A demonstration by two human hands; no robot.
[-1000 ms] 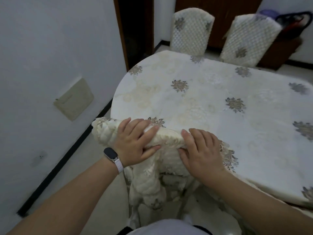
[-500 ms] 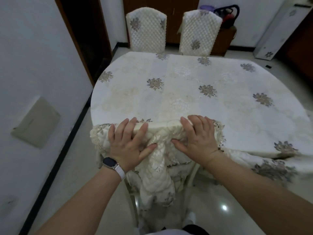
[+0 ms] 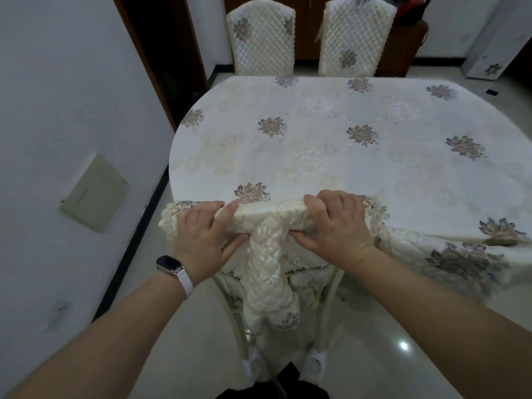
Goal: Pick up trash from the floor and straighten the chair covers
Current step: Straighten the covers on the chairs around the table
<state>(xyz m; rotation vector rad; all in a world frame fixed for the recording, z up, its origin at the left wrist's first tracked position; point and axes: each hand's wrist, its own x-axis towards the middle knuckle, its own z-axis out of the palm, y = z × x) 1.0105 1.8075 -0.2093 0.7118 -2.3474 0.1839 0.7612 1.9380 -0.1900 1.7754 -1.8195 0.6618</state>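
A cream quilted chair cover (image 3: 269, 272) hangs bunched over the top of the chair right in front of me, pushed against the table edge. My left hand (image 3: 203, 236), with a watch on the wrist, grips the cover's top edge on the left, fingers over it and thumb under. My right hand (image 3: 335, 226) grips the same top edge on the right, fingers curled over it. A narrow crumpled strip of the cover drops between my hands. The chair's white legs (image 3: 322, 321) show below. No trash is visible on the floor.
A table with a floral cream cloth (image 3: 331, 139) fills the middle. Two covered chairs (image 3: 262, 38) (image 3: 355, 38) stand at its far side. A white wall (image 3: 72, 110) runs close on the left, a dark doorway (image 3: 169, 53) behind it. Glossy tiled floor (image 3: 374, 355) lies below.
My fingers have curled down over the cover's top edge, where they lay flatter before. The view has swung right and straightened, so the table sits more centred.
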